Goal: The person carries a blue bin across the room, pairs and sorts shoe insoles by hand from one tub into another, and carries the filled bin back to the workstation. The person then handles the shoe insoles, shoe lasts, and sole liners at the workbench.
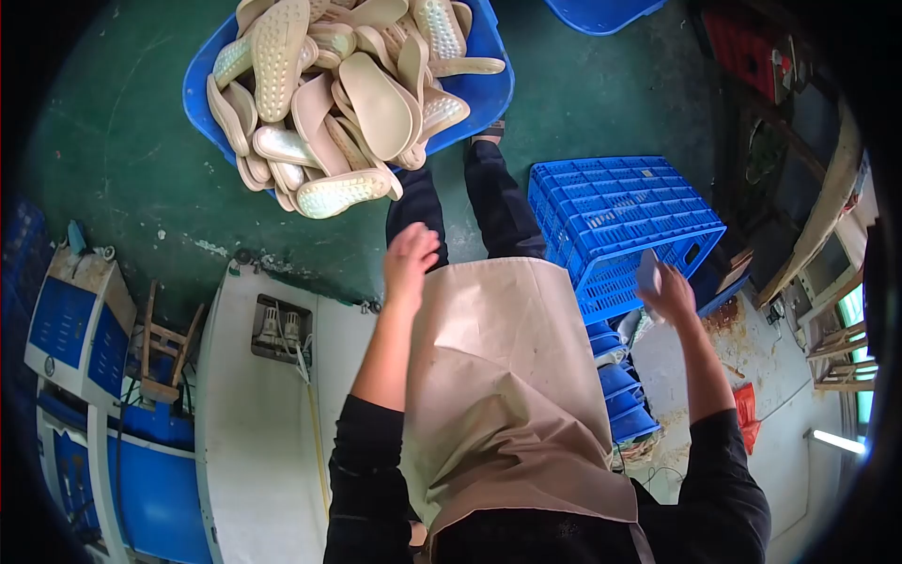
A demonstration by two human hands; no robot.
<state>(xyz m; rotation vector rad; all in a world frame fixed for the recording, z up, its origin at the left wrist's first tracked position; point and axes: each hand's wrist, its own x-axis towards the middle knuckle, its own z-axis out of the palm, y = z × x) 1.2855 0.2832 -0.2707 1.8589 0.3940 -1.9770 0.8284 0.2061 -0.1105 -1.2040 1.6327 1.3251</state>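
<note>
My left hand (412, 260) is raised just left of the beige apron (507, 329), above my dark trousers. Its fingers are loosely bent and slightly blurred, and nothing shows in them. On the other side my right hand (671, 295) closes on a small pale, flat thing (648, 272), whose kind I cannot make out. That hand is in front of a blue plastic crate (628, 226) with slatted sides. Beyond my feet a large blue tub (199, 92) holds a heap of beige shoe soles (374, 105), some with studded surfaces.
A blue-and-white machine (80, 315) and a wooden stool (164, 352) stand at the left. A long white surface (258, 432) has a recessed panel of fittings. Stacked blue bins (622, 399) lie below the crate; another blue tub (606, 11) is at the top edge.
</note>
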